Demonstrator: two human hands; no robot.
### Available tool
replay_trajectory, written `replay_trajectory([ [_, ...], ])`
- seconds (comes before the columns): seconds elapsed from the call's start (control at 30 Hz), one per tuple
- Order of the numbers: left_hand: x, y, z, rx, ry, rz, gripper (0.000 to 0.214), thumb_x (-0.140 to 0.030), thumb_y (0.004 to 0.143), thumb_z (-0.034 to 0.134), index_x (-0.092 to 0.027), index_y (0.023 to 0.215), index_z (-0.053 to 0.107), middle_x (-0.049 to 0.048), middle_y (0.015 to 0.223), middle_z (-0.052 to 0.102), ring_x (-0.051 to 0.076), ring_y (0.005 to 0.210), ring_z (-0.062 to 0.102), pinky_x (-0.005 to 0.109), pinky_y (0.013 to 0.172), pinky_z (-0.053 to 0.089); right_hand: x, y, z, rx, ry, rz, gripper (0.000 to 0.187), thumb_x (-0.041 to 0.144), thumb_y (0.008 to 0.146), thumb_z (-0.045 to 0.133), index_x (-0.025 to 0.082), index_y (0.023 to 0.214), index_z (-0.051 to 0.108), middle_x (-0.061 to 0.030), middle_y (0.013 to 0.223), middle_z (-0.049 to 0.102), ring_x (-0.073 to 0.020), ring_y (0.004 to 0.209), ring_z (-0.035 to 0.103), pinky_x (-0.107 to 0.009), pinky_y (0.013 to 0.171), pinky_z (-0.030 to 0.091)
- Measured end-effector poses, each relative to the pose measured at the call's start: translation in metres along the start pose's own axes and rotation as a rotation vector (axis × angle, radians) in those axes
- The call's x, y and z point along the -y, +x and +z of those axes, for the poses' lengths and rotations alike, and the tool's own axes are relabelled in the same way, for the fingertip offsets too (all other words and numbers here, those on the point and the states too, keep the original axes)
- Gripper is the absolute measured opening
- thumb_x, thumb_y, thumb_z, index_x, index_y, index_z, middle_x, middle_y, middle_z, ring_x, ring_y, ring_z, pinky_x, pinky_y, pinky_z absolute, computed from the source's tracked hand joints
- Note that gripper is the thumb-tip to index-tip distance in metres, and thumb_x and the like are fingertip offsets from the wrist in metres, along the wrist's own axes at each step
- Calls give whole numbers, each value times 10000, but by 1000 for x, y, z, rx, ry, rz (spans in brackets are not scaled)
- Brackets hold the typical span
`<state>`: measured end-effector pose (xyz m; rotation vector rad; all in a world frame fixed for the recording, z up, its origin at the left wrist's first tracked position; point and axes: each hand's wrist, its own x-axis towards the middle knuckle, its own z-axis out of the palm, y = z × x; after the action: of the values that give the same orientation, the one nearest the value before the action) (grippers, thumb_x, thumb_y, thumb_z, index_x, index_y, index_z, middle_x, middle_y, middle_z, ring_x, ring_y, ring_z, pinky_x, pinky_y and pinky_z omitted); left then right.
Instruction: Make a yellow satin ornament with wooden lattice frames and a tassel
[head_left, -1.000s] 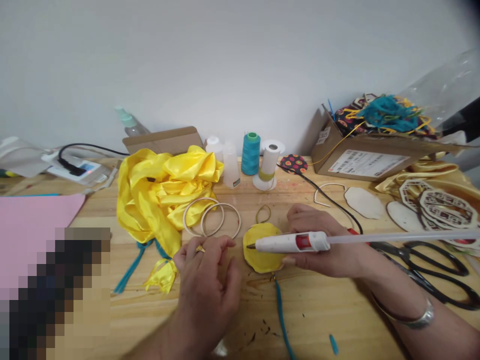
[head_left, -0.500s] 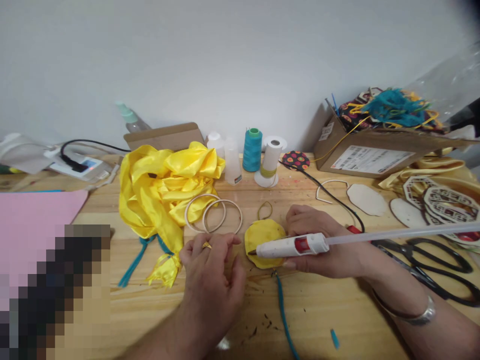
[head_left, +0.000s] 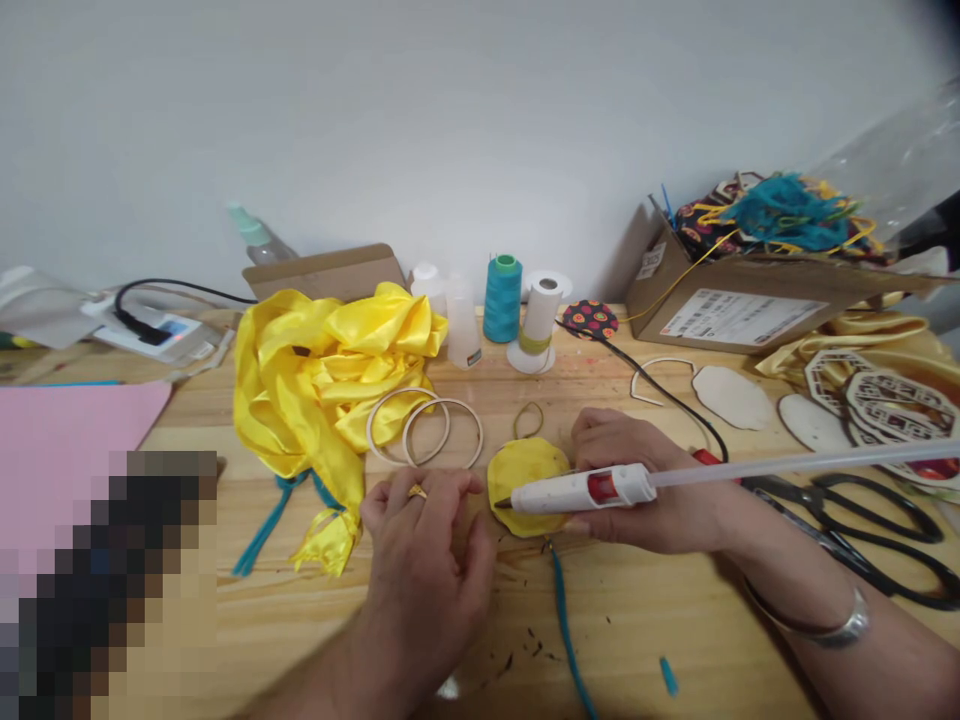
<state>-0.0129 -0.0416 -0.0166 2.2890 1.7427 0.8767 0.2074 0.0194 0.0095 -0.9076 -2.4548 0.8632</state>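
Note:
My right hand (head_left: 660,500) is wrapped around a white glue gun (head_left: 581,490) with a long clear glue stick (head_left: 810,463) trailing to the right. Its nozzle touches the left edge of a round yellow fabric piece (head_left: 525,473) lying on the wooden table (head_left: 675,620). My left hand (head_left: 427,555), a gold ring on one finger, rests curled just left of the yellow piece, fingertips pinched together near its edge; what they hold is hidden. A teal cord (head_left: 566,630) runs from under the yellow piece towards me.
Two wooden rings (head_left: 424,432) and crumpled yellow satin (head_left: 330,385) lie to the left. Thread spools (head_left: 502,298), small bottles, a cardboard box (head_left: 742,300) of scraps, wooden cut-outs (head_left: 877,400) and black scissors (head_left: 862,535) surround the work. Pink paper (head_left: 67,450) lies far left.
The glue gun's nozzle has shifted slightly down to the yellow piece's left edge. My left hand has crept a little right, closer to the piece.

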Motion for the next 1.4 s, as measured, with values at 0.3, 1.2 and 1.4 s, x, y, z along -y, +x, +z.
replay_trajectory([
  [0.3, 1, -2, 0, 2, -7, 5, 194, -114, 758, 508, -216, 922, 516, 34, 774, 643, 263, 833, 497, 432, 757, 324, 4, -2, -2, -19, 51, -10, 368, 415, 786, 645, 184, 572, 453, 27, 539, 483, -123, 586, 429, -288, 633, 355],
  [1.2, -8, -2, 0, -34, -108, 209, 124, -85, 769, 590, -200, 754, 635, -35, 553, 582, 159, 614, 489, 381, 714, 295, -3, 5, 1, -187, -112, 55, 437, 437, 798, 624, 176, 525, 405, 45, 529, 412, -101, 549, 390, -265, 574, 310],
  [1.4, -7, -1, -1, -29, -104, 205, 122, -86, 764, 598, -202, 756, 636, -37, 553, 587, 163, 622, 496, 384, 717, 294, -6, 4, -1, -260, -113, 37, 430, 409, 799, 629, 189, 519, 388, 37, 518, 406, -109, 535, 385, -283, 563, 314],
])
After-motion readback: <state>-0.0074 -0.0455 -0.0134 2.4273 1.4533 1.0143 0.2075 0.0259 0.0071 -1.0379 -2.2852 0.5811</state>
